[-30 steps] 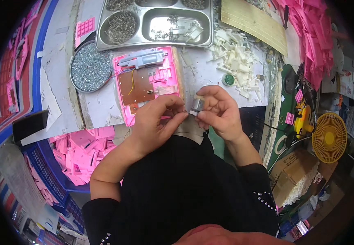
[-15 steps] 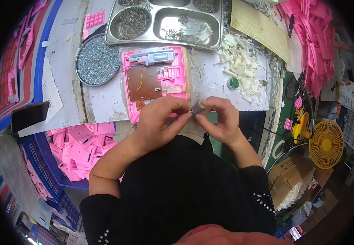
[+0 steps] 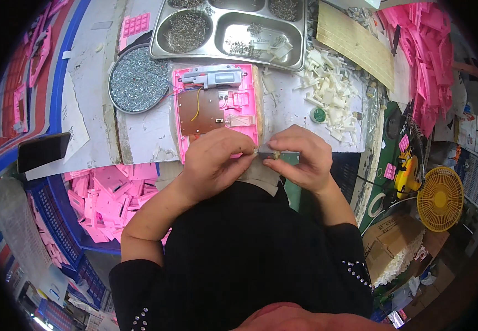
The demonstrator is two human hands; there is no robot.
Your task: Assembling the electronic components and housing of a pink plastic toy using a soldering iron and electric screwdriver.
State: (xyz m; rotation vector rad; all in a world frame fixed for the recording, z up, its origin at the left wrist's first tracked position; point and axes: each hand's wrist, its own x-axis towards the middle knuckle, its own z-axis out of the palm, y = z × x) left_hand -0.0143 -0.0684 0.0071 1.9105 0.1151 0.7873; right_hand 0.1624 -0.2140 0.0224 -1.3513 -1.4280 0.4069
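My left hand [image 3: 217,161] and my right hand [image 3: 306,159] meet in front of me, just over the table's near edge. The right fingertips pinch a small grey and yellowish piece [image 3: 275,155], too small to name. Thumb and forefinger of the left are pressed together close to it; whatever is between them is too tiny to make out. Just beyond the left hand lies a pink plastic housing [image 3: 253,105] holding a brown circuit board [image 3: 199,107], a yellow wire and a grey mechanism [image 3: 211,78]. My left hand covers the housing's near edge.
A round dish of screws [image 3: 139,80] stands left of the housing, a steel compartment tray [image 3: 225,57] with small metal parts behind it. White plastic pieces [image 3: 333,83] and a green-topped container [image 3: 318,115] are at right. Pink parts fill a blue crate [image 3: 93,240] lower left; a phone [image 3: 43,151] sits above.
My right hand has drawn slightly to the right of my left, and the small grey piece has turned between the fingers. The whole view has shifted a little.
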